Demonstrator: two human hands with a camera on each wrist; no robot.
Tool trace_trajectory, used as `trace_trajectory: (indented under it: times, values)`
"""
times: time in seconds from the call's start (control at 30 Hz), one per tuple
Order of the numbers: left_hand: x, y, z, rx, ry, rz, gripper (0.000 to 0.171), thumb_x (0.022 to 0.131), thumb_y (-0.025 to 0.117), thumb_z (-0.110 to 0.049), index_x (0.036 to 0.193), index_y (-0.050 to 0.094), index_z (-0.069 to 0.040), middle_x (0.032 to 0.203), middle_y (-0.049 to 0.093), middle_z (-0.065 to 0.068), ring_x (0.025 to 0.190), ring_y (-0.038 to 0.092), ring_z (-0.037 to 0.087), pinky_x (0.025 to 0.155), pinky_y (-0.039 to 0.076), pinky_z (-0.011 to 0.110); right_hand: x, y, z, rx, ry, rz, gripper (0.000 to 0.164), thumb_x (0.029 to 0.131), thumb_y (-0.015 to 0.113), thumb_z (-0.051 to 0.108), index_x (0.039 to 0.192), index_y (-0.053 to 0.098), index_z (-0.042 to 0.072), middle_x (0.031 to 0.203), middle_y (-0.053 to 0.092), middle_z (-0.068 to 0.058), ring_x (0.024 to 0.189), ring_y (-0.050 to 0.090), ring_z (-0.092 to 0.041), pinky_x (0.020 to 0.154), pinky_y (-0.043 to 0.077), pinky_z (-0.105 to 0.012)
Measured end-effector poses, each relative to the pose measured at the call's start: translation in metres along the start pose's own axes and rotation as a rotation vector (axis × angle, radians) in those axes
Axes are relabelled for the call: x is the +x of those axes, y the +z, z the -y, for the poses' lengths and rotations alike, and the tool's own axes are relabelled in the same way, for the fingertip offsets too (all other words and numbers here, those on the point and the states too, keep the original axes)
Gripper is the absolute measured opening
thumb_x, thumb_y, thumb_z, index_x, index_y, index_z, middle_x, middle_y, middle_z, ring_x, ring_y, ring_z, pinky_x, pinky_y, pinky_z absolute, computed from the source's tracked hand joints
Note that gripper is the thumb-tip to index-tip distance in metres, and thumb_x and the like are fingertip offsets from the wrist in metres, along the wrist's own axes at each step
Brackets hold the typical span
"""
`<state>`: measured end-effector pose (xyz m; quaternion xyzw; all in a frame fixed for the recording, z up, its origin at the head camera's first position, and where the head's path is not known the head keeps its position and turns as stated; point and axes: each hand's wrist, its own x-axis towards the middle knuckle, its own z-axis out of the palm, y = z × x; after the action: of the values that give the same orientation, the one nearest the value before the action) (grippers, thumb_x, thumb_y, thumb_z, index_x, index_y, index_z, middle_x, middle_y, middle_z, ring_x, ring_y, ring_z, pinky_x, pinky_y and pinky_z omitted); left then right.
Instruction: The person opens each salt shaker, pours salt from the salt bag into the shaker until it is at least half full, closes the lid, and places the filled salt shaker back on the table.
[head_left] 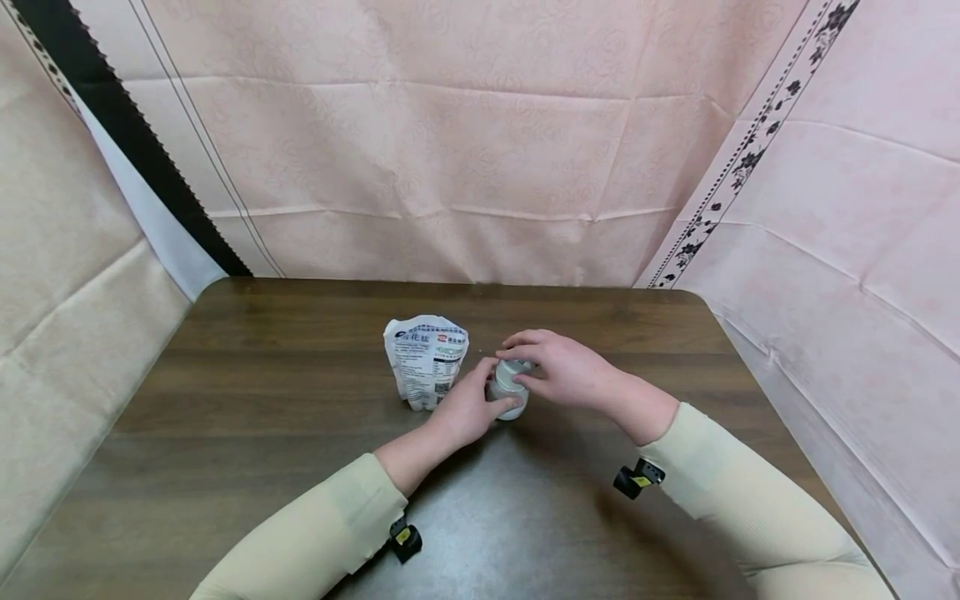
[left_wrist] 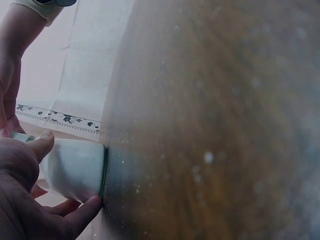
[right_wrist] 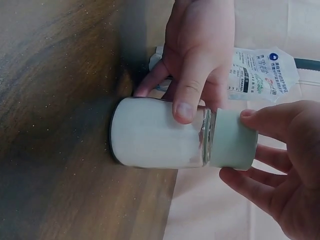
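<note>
A small clear jar [right_wrist: 155, 132] filled with white contents stands upright on the table, capped by a pale green lid [right_wrist: 234, 140]. My left hand [head_left: 467, 407] grips the jar's body, its thumb lying along the near side in the right wrist view. Around the lid curl the fingers and thumb of my right hand [head_left: 564, 369]. The lid sits at the jar's neck; whether it is tight I cannot tell. Just left of the jar, a white printed pouch [head_left: 427, 358] stands upright behind my left hand, its lower right part hidden by that hand in the head view.
The brown wooden table [head_left: 247, 467] extends around the hands, its far edge meeting a pink cloth curtain [head_left: 450, 167]. Pale cloths hang at the left and right sides. White specks [right_wrist: 60, 110] dot the tabletop in the right wrist view.
</note>
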<state>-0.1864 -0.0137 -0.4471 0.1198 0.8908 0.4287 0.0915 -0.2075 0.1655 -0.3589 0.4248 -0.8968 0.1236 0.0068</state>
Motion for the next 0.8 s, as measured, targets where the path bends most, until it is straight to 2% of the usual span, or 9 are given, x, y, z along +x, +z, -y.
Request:
trace_trajectory:
  times: [0.2,0.37,0.6,0.7,0.8]
  values:
    - [0.000,-0.001,-0.001,-0.009,-0.001,0.001,0.064,0.082,0.062,-0.053,0.134,0.037,-0.025,0.126,0.053,-0.001,0.109,0.054,0.014,0.087,0.046,0.038,0.002,0.003,-0.001,0.022,0.024,-0.060,0.037,0.083,0.069,0.033,0.117,0.065,0.017,0.114,0.056,0.002,0.101,0.053,-0.012,0.081,0.048,-0.029]
    - [-0.001,-0.001,-0.002,-0.015,0.004,0.006,0.062,0.082,0.062,-0.052,0.132,0.039,-0.025,0.125,0.054,-0.002,0.107,0.054,0.014,0.087,0.046,0.038,0.005,0.008,0.001,0.023,0.123,-0.095,0.039,0.080,0.070,0.041,0.111,0.065,0.018,0.105,0.055,0.005,0.092,0.053,-0.010,0.077,0.048,-0.028]
    - [-0.002,-0.002,-0.004,-0.029,-0.010,0.004,0.058,0.082,0.063,-0.051,0.129,0.041,-0.026,0.122,0.054,-0.004,0.105,0.054,0.013,0.086,0.045,0.037,0.013,0.013,0.008,0.003,0.284,-0.107,0.041,0.075,0.070,0.053,0.094,0.058,0.018,0.089,0.047,0.005,0.069,0.049,-0.010,0.060,0.045,-0.024]
    - [-0.002,-0.002,-0.004,-0.025,-0.015,0.009,0.059,0.081,0.063,-0.052,0.130,0.040,-0.026,0.123,0.054,-0.004,0.105,0.054,0.013,0.087,0.045,0.037,0.015,0.013,0.010,0.002,0.339,-0.096,0.042,0.075,0.069,0.055,0.092,0.055,0.018,0.088,0.046,0.005,0.066,0.049,-0.011,0.058,0.043,-0.024]
    - [-0.002,-0.002,-0.003,-0.026,-0.019,0.010,0.060,0.081,0.063,-0.052,0.130,0.040,-0.026,0.124,0.054,-0.003,0.105,0.054,0.013,0.087,0.045,0.037,0.016,0.013,0.011,-0.012,0.359,-0.079,0.044,0.075,0.067,0.057,0.094,0.056,0.018,0.088,0.047,0.005,0.068,0.049,-0.011,0.059,0.043,-0.024]
